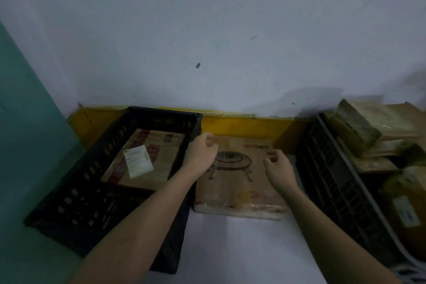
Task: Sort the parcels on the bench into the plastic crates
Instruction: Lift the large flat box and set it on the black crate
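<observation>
So both your bare forearms are stretched out forward over the white bench (230, 249), coming in from the bottom of the view and angling toward each other. Your left hand (202, 153) hovers over the far left corner of the flat brown cardboard parcel with a round stove-like drawing printed on it (232, 177), right next to the rim of the black slotted plastic crate (92, 191); its fingers are loosely curled in and they've got nothing in them. Your right hand (277, 163) sits above the right side of that same parcel, fingers also loosely bent, thumb pointing inward, holding nothing; whether it's actually touching the cardboard is hard to tell. The parcel lies flat on the bench between the two crates, its left edge just beside the black one. Inside that black crate there's already a flat brown cardboard box with a white shipping label (143, 159) lying on the bottom. Over on the right, a dark grey slotted plastic crate (334, 182) is packed with brown tape-wrapped parcels (368, 129). A yellow strip (242, 122) runs along the bottom of the pale wall behind it all.
</observation>
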Tool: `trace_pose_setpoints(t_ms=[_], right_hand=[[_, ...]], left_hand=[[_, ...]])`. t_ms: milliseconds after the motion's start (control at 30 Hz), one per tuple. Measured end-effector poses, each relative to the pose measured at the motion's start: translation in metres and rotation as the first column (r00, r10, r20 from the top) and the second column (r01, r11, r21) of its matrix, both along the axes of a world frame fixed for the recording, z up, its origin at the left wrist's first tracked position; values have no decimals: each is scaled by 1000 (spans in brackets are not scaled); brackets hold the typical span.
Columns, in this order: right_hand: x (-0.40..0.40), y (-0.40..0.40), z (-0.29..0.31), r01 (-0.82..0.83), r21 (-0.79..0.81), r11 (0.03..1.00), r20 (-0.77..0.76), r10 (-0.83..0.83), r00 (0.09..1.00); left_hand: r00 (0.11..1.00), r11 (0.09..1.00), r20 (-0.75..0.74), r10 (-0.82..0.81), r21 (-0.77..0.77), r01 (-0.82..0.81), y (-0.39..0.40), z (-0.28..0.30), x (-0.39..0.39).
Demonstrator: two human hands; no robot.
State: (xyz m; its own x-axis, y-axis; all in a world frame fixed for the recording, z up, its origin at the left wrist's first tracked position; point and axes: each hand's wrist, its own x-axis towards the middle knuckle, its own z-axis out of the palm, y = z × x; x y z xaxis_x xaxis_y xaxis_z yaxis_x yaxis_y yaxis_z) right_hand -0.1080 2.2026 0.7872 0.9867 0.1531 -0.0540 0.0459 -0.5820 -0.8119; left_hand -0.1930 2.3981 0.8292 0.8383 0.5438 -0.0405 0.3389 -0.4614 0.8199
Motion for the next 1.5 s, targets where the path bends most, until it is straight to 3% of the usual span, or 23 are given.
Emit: trace_pose_setpoints(t_ms=[267,500,667,833,933,1000,1100,1233,1500], right_hand=[[19,-77,-42,64,-45,997,-139,-70,988],[8,-100,-90,-46,113,993,-391,87,916],[10,-101,-122,-53,193,980,-425,132,895],[-2,-117,-142,137,79,987,-357,-100,929],[-13,-140,-153,112,-103,988,-326,-140,935],[-18,-153,-157,71,-134,988,-357,-115,927],[-26,-161,-156,41,-40,998,-431,-55,901],[-39,-162,-159,190,197,962,-572,-44,819],[-37,-167,-165,134,244,960,-555,25,831]], left_hand=[[972,979,-201,120,-137,-149,-37,-68,-4],[917,884,-342,205,-338,-323,-43,-117,-32],[897,867,-368,243,-332,-371,-46,-137,-41],[879,896,-428,210,-275,-348,-61,-148,-57],[869,931,-462,179,-205,-301,-77,-155,-76],[870,925,-451,199,-207,-319,-80,-161,-86],[875,893,-419,244,-255,-371,-81,-172,-88],[889,844,-413,199,-388,-370,-95,-184,-91],[892,782,-380,245,-467,-414,-98,-197,-93]])
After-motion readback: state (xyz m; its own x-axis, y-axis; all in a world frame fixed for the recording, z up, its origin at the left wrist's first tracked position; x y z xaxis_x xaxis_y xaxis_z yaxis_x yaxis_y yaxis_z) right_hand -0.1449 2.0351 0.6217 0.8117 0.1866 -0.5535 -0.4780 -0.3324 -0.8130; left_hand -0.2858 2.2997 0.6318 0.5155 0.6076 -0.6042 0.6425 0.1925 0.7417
